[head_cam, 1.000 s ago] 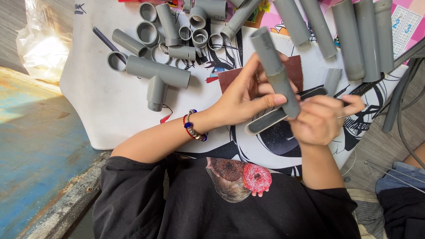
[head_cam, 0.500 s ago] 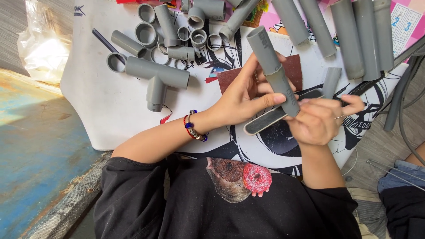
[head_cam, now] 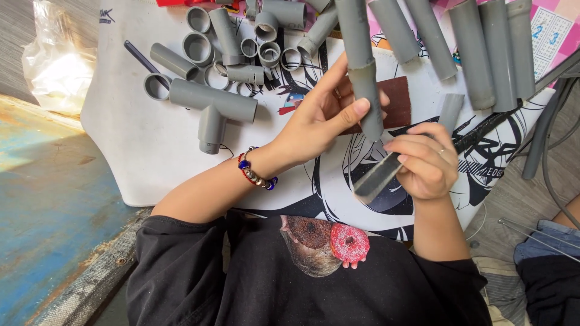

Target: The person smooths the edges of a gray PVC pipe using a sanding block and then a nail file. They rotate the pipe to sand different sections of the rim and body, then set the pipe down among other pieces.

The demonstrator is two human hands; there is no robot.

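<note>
Gripping a grey pipe (head_cam: pixel 364 72) upright, the left hand (head_cam: pixel 320 118) is wrapped around its lower end; the right hand (head_cam: pixel 423 160) is closed on a blurred flat file (head_cam: pixel 376 177) just below.

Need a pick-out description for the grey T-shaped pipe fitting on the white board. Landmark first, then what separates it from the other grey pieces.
Start at the white board under the hands and go to its left half, below the heap of short grey rings and sleeves. The T-shaped fitting lies there flat, left of the left hand. It is the only piece with a side branch; its neighbours are plain straight tubes or rings.
</note>
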